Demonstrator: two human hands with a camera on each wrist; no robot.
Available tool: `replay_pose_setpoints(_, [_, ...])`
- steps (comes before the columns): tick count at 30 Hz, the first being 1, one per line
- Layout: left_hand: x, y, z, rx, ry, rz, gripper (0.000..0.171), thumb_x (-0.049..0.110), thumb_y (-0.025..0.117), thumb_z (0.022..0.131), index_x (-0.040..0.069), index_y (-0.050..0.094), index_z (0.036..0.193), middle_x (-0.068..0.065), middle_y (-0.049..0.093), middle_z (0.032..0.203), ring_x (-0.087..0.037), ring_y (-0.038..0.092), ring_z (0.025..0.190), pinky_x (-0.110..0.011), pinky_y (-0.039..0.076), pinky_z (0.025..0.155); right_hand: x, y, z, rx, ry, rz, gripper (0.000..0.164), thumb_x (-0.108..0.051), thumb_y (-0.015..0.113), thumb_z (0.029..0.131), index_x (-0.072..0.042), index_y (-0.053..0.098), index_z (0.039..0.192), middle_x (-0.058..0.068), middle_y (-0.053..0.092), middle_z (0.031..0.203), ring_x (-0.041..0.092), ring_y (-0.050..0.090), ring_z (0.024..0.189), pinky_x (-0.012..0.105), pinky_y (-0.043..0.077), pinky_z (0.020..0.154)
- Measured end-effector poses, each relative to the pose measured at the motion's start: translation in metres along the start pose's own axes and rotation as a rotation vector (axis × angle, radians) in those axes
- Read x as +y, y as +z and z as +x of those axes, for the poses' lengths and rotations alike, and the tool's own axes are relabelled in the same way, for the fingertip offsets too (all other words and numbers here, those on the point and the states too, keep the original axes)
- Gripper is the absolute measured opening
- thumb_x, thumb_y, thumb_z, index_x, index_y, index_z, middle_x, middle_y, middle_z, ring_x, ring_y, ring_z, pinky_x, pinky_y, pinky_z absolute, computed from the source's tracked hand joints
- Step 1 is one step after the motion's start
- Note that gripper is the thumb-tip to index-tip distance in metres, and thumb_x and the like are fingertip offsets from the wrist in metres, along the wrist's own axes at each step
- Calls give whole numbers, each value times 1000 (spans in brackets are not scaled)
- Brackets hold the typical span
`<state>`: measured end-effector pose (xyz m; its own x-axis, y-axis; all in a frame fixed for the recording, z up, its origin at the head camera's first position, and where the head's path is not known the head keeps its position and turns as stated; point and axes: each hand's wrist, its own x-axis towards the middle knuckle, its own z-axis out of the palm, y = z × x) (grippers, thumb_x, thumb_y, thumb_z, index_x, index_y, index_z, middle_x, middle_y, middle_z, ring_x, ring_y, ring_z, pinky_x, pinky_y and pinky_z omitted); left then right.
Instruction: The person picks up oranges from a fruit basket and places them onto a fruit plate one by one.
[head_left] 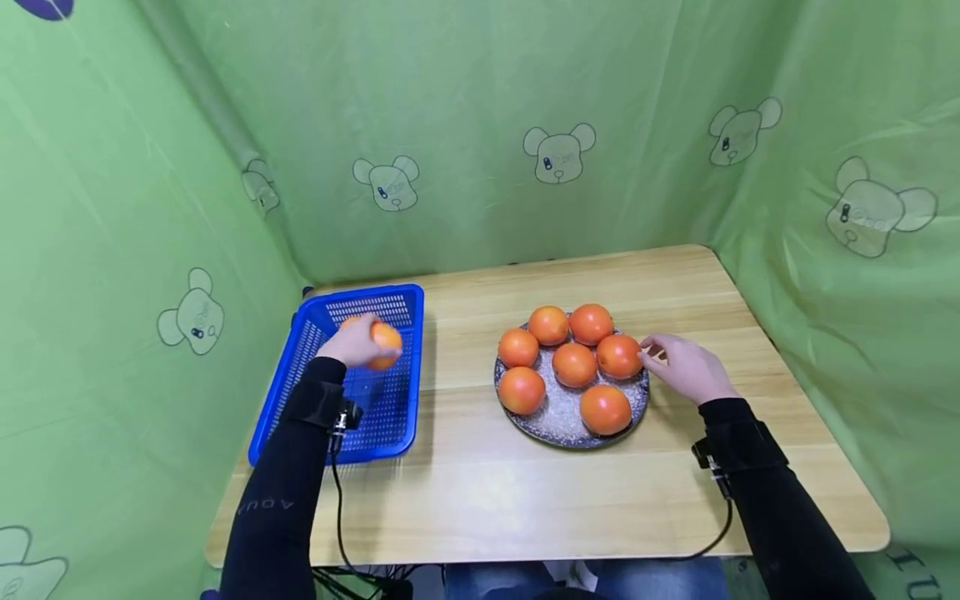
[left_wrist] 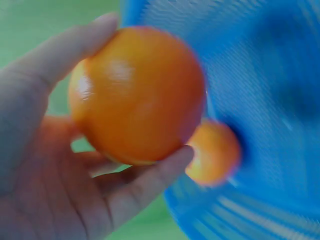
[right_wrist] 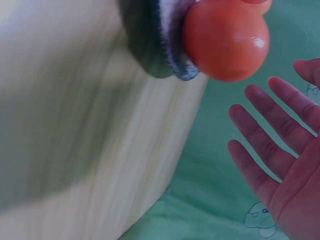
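My left hand [head_left: 352, 343] is over the blue plastic basket [head_left: 413, 392], holding a round, glossy orange fruit [left_wrist: 142, 95] between thumb and curled fingers. Behind it in the left wrist view, a second orange fruit [left_wrist: 214, 152] appears in the basket, partly hidden by a fingertip. On the right, my right hand [head_left: 692, 367] is beside the dark speckled plate [head_left: 555, 417], close to a red-orange fruit [head_left: 619, 357] near its edge. The right wrist view shows those fingers [right_wrist: 270, 150] spread and holding nothing, apart from the nearest fruit [right_wrist: 227, 40]. Several similar fruits [head_left: 574, 365] sit on the plate.
Basket and plate stand apart on a light wooden table [head_left: 465, 492]. Green curtains [head_left: 480, 225] with mouse-head prints enclose the back and both sides. Black cables [head_left: 340, 517] run from the wrist cameras toward the table's front edge.
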<state>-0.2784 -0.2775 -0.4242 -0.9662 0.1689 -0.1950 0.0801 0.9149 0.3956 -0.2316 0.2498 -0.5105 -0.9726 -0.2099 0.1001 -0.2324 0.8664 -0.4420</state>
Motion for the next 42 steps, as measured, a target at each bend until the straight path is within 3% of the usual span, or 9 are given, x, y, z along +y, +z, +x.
replay_pose_setpoints(3, [31, 4, 0, 111, 53, -117, 74, 40, 73, 80, 1, 43, 136, -21, 59, 121, -35, 59, 105, -46, 50, 86, -10, -7, 3, 16, -25, -18, 30, -30, 57, 95, -7, 65, 113, 15, 70, 103, 34, 67, 92, 50, 52, 72])
replay_pose_setpoints(6, [65, 14, -3, 139, 105, -286, 72, 40, 74, 81, 7, 43, 138, -17, 58, 124, -31, 59, 106, -43, 50, 87, -28, -14, 4, 46, -79, -41, 30, -29, 60, 94, -7, 66, 113, 14, 70, 103, 33, 67, 92, 49, 52, 72])
replay_pose_setpoints(10, [109, 32, -10, 62, 170, -487, 68, 37, 75, 82, 13, 45, 138, -15, 58, 125, -28, 60, 107, -40, 52, 86, -64, -22, 5, 89, -176, -53, 36, -30, 62, 92, -7, 63, 120, 15, 68, 114, 35, 65, 103, 51, 52, 81])
replay_pose_setpoints(15, [155, 59, -22, -69, 256, -679, 63, 28, 72, 86, 12, 43, 139, -15, 56, 127, -26, 59, 108, -36, 53, 85, -105, -21, 2, 110, -349, -13, 74, -36, 69, 87, -15, 36, 150, 15, 45, 147, 38, 47, 130, 55, 46, 97])
replay_pose_setpoints(21, [189, 88, -35, -128, 355, -780, 60, 26, 70, 88, 15, 42, 140, -10, 54, 131, -21, 59, 110, -33, 52, 89, -128, -6, -3, 248, -637, 45, 102, -29, 83, 70, -9, 27, 153, 19, 25, 157, 37, 42, 134, 49, 51, 93])
replay_pose_setpoints(27, [205, 103, -46, -172, 412, -898, 60, 26, 68, 90, 17, 39, 141, -7, 54, 132, -15, 61, 109, -30, 53, 89, -131, 6, -6, 306, -735, 107, 97, -28, 84, 66, -9, 37, 148, 18, 34, 153, 35, 46, 131, 47, 52, 92])
replay_pose_setpoints(36, [207, 108, -42, -238, 584, -892, 54, 17, 60, 93, 16, 40, 144, -2, 52, 139, -11, 58, 118, -28, 50, 94, -129, 10, -7, 274, -755, 147, 76, -29, 84, 68, -8, 54, 134, 11, 51, 137, 26, 51, 123, 30, 43, 101])
replay_pose_setpoints(38, [205, 104, -39, -239, 611, -803, 49, 19, 58, 95, 14, 44, 142, -3, 56, 137, -13, 58, 119, -29, 49, 97, -126, 11, -8, 252, -748, 152, 74, -30, 83, 70, -8, 54, 135, 10, 51, 137, 24, 50, 124, 28, 42, 102])
replay_pose_setpoints(42, [196, 89, -39, -100, 493, -484, 43, 31, 56, 97, 10, 52, 135, -9, 63, 127, -20, 62, 114, -34, 50, 96, -120, 12, -10, 224, -716, 171, 68, -33, 79, 74, -9, 55, 133, 8, 51, 137, 23, 50, 125, 33, 47, 97])
